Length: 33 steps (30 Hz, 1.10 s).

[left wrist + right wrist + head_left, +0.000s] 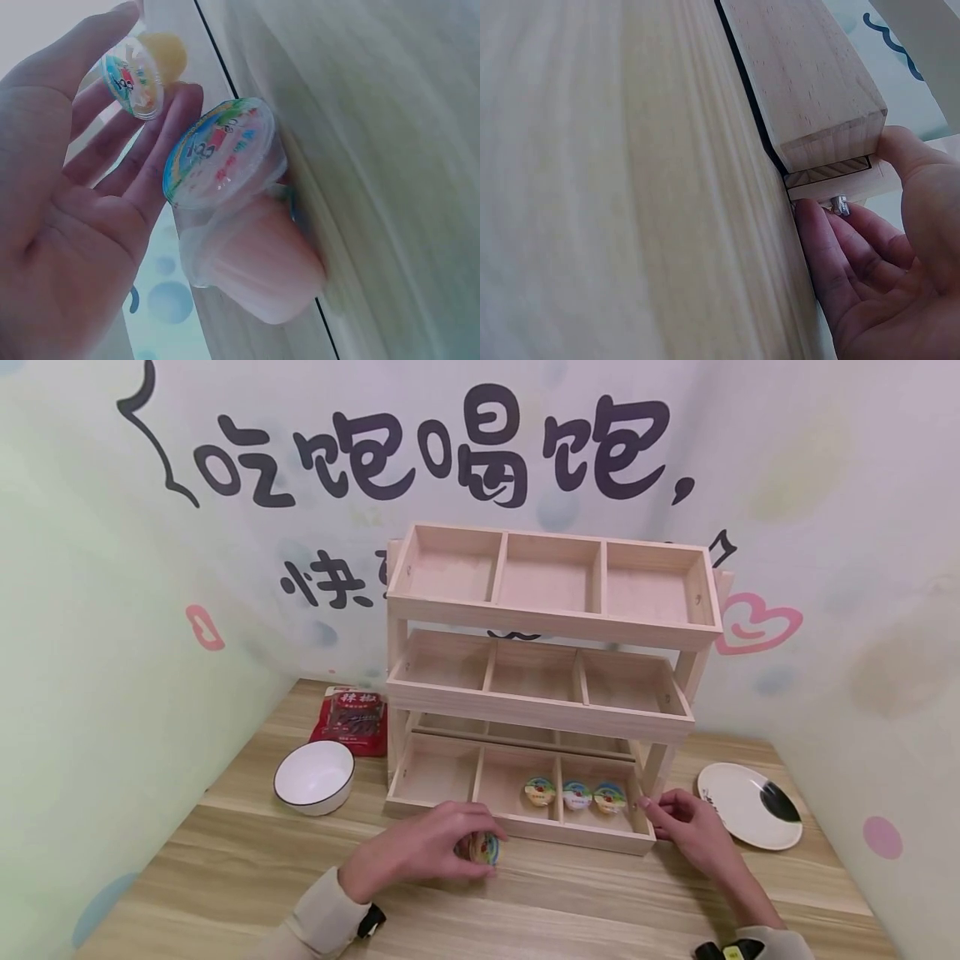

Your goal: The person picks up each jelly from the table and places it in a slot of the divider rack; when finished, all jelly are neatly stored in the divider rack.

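While the left hand (444,842) curls round a yellow plastic jelly cup with printed lid (166,58), apparently pinching it before the bottom front edge of the pale wooden rack (540,710), the right hand (693,835) grips that tier's right end. Light, squeezable and slippery, the cup should suit a rim hold.

The left grip (431,845) is curved, with thumb and fingers opposed. The right grip (693,831) — fingers curled — is turned inward.

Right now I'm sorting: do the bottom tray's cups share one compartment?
No: the middle compartment holds one cup, the right compartment two cups.
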Each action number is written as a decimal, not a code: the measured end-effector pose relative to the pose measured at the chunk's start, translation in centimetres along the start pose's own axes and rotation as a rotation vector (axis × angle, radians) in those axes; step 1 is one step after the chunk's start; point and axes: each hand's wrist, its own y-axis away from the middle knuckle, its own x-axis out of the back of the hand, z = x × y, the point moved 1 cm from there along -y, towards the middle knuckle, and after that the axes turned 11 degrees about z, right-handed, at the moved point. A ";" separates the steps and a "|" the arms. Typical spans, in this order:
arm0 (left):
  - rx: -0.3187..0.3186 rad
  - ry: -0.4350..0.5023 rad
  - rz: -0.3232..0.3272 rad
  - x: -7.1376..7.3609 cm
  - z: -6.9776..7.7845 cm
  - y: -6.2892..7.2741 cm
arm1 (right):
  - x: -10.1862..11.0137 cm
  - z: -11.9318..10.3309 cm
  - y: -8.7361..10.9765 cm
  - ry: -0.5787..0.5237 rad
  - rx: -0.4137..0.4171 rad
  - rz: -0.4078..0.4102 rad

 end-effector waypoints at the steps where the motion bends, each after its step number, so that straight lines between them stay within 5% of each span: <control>1: -0.003 0.010 0.006 0.0 0.0 -0.1 | 0.0 0.0 0.0 0.002 -0.001 0.000; 20: 0.010 0.161 0.041 0.2 0.1 -2.0 | 0.1 0.1 -0.2 -0.002 -0.018 -0.001; 33: -0.025 0.019 0.106 1.0 -0.4 -3.6 | 0.1 0.0 0.0 0.012 -0.020 -0.010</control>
